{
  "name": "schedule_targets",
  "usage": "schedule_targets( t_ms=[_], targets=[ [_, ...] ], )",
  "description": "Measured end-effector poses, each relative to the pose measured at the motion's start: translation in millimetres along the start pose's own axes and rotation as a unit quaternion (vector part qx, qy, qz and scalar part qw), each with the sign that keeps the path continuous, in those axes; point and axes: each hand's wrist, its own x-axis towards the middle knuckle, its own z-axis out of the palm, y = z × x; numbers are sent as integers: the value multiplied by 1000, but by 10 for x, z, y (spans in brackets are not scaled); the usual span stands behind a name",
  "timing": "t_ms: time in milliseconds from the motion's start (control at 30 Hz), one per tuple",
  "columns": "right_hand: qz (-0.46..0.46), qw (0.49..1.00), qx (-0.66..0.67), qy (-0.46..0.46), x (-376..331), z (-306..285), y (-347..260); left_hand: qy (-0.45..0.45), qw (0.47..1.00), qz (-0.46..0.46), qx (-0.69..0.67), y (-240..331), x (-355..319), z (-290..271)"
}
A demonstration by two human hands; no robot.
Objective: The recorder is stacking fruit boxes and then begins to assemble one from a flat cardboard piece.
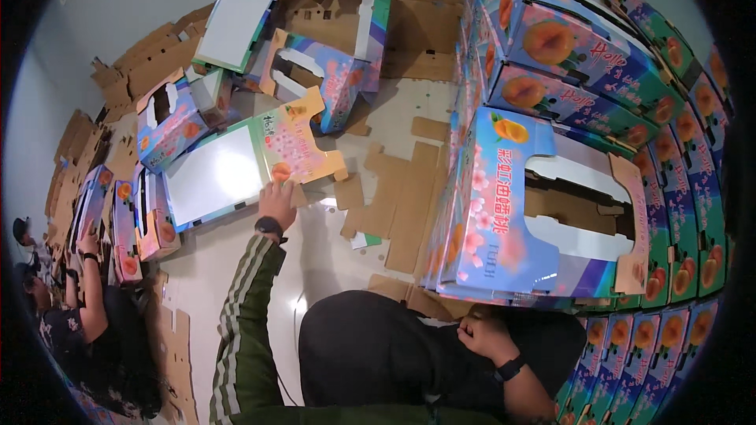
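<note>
Left hand (pixel 277 203): fingertips on carton (pixel 250 161), pinch or touch unclear | right hand (pixel 484 336): curled, contents hidden | carton: ahead-left, beside windowed carton (pixel 175 138) | risk: one-sided pull could crease cut-out flap (pixel 295 138)

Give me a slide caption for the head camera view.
The left hand touches the peach-coloured flap of a fruit-printed carton, with stacked cartons at right.

The carton's white panel (pixel 213 177) is edged green, its flap (pixel 299 142) peach with pink blossoms. The left sleeve (pixel 246 330) is dark green, striped pale grey. The big box (pixel 496 212) is blue, pink-flowered; the co-worker's shirt (pixel 67 338) seems black with pale patterning.
</note>
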Motion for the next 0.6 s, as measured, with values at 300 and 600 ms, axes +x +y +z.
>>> schedule_targets(
  t_ms=[300, 600],
  targets=[
    [8, 999, 38, -8, 74, 47, 89, 85, 953, 165, 241, 424, 1117, 435],
    [-61, 994, 88, 30, 26, 79, 71, -66, 938, 318, 124, 405, 849, -370]
  ],
)
